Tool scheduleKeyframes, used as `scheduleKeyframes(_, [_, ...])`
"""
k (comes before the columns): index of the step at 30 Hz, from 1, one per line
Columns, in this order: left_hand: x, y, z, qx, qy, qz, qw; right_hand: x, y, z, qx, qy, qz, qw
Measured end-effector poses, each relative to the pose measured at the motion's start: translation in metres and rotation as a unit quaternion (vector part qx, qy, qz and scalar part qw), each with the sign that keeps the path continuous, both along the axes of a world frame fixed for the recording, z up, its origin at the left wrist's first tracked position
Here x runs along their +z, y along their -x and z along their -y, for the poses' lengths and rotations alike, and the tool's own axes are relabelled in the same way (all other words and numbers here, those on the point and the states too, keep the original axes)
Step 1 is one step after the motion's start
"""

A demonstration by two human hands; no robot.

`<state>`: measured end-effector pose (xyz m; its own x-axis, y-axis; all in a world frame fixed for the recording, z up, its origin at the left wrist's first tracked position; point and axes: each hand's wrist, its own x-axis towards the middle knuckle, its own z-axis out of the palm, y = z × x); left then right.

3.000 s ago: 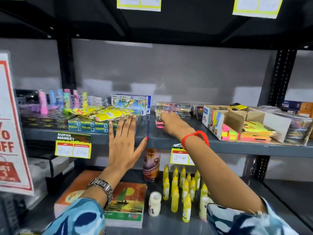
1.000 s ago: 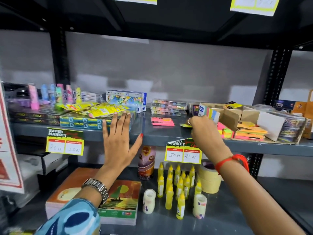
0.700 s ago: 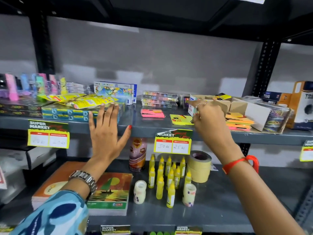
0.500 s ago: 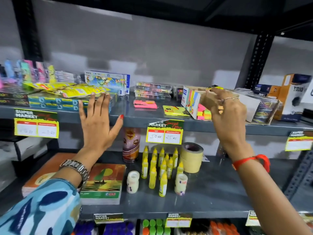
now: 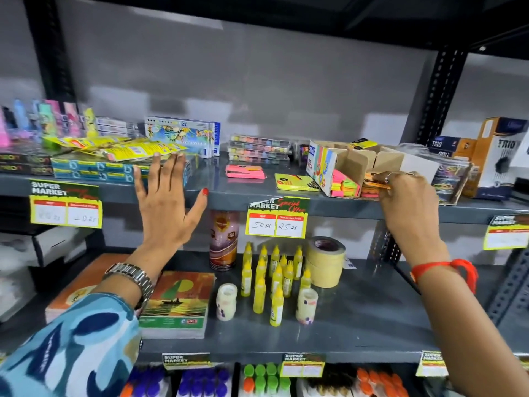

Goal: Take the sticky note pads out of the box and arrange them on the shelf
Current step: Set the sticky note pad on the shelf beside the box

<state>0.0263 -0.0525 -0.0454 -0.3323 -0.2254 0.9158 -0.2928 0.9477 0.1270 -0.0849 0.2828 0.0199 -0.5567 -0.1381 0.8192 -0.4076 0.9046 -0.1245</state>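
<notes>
An open cardboard box (image 5: pixel 355 160) sits on the grey shelf (image 5: pixel 217 193) at the right, holding neon sticky note pads (image 5: pixel 345 186). My right hand (image 5: pixel 406 196) reaches into the box front and pinches an orange pad (image 5: pixel 375 183) at its edge. A pink pad (image 5: pixel 245 171) and a yellow pad (image 5: pixel 294 181) lie flat on the shelf, left of the box. My left hand (image 5: pixel 169 202) rests flat with fingers spread against the shelf edge, holding nothing.
Stacked blue packs with yellow packets (image 5: pixel 114 161) fill the shelf's left. Chalk trays (image 5: pixel 257 149) stand behind the pads. Orange boxes (image 5: pixel 498 159) sit right of the cardboard box. Below are glue bottles (image 5: pixel 272 276), masking tape (image 5: pixel 326 260), a can (image 5: pixel 224 239) and notebooks (image 5: pixel 176 305).
My right hand laid a pink pad, then a yellow pad, on the shelf, and moved right into the box, where it now grips an orange pad. My left hand stayed on the shelf edge.
</notes>
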Motion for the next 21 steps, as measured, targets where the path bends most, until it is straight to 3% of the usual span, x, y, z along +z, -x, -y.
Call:
scheduleKeyframes(2, [0.000,0.000,0.000,-0.003,-0.002,0.004,1.000,0.004,-0.001,-0.002,-0.001,0.041,-0.030,0.999])
scheduleKeyframes(6, [0.001,-0.002,0.000,-0.006,-0.001,0.004,1.000,0.016,-0.016,0.010,0.066,0.121,-0.199,0.970])
scheduleKeyframes(10, [0.000,-0.003,0.000,-0.010,-0.002,0.002,1.000,0.023,-0.040,0.054,0.165,0.021,-0.285,0.944])
scheduleKeyframes(15, [0.002,-0.005,0.001,-0.009,-0.006,0.018,1.000,0.009,-0.065,0.114,0.280,-0.064,-0.172,0.942])
scheduleKeyframes(21, [0.001,-0.005,0.003,0.000,0.000,0.038,0.999,0.006,-0.078,0.158,0.217,-0.248,-0.032,0.943])
